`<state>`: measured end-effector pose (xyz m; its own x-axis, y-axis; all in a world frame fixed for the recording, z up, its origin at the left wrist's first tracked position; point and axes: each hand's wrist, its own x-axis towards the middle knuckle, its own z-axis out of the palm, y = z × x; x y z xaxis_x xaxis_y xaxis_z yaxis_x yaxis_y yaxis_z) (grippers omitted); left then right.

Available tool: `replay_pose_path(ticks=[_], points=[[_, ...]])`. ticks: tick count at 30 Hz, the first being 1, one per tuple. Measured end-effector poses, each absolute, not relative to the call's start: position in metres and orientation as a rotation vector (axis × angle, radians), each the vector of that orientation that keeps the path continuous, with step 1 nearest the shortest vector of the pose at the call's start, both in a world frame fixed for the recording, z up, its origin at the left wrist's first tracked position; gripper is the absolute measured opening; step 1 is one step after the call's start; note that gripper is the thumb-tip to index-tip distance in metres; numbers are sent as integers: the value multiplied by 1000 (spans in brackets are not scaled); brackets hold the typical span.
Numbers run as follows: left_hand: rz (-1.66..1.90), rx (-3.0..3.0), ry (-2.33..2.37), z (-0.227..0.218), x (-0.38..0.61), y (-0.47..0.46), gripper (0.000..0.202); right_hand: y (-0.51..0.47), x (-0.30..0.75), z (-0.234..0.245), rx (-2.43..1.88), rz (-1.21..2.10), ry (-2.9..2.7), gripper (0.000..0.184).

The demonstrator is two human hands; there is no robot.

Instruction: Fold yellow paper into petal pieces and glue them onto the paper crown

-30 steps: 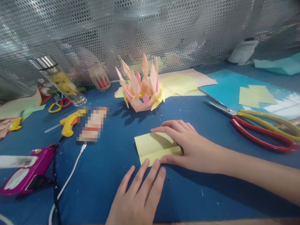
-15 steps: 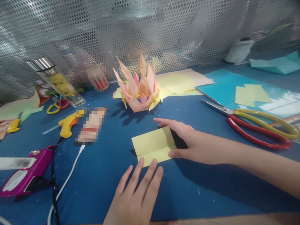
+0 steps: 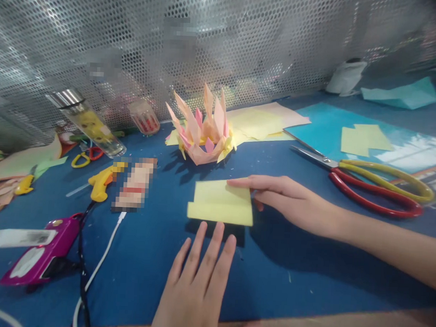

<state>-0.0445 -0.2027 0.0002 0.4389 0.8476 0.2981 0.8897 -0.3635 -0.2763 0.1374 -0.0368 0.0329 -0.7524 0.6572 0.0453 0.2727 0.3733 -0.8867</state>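
A folded yellow paper (image 3: pixel 221 205) is raised off the blue table mat (image 3: pixel 299 278), its near edge lifted and casting a shadow. My right hand (image 3: pixel 292 203) grips the paper's right edge between thumb and fingers. My left hand (image 3: pixel 196 283) lies flat on the mat just in front of the paper, fingers stretched toward it without touching. Behind the paper stands a pink and yellow paper crown (image 3: pixel 203 131).
Red and yellow scissors (image 3: pixel 372 182) lie at the right. Yellow sheets (image 3: pixel 263 119) and a teal sheet (image 3: pixel 349 135) are behind. At the left are a yellow glue gun (image 3: pixel 101 180), a magenta device (image 3: pixel 40 257) with cables, a bottle (image 3: pixel 87 124) and small scissors (image 3: pixel 83 157). A perforated metal wall (image 3: pixel 223 48) closes the back.
My right hand has lifted and turned the yellow paper, which lay flat under its fingers a second ago. My left hand's fingertips have come off the paper's near edge.
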Motion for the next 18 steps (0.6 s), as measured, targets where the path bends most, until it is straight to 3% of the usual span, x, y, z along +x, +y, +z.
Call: replay_pose_path(ticks=[5,12,15,18], points=[[-232,-2270,-1607,-3,-45,-205,111,-44,143,36,-480,1245,-2508,54],[-330,-2373,-1597,-7,-49,-206,83,-30,139,25,-456,931,-2590,40],[-354,-2377,-1620,-7,-50,-206,81,-24,139,18,-377,865,-2635,34],[-354,-2376,-1614,-6,-50,-206,84,-22,140,16,-285,581,-2672,31]])
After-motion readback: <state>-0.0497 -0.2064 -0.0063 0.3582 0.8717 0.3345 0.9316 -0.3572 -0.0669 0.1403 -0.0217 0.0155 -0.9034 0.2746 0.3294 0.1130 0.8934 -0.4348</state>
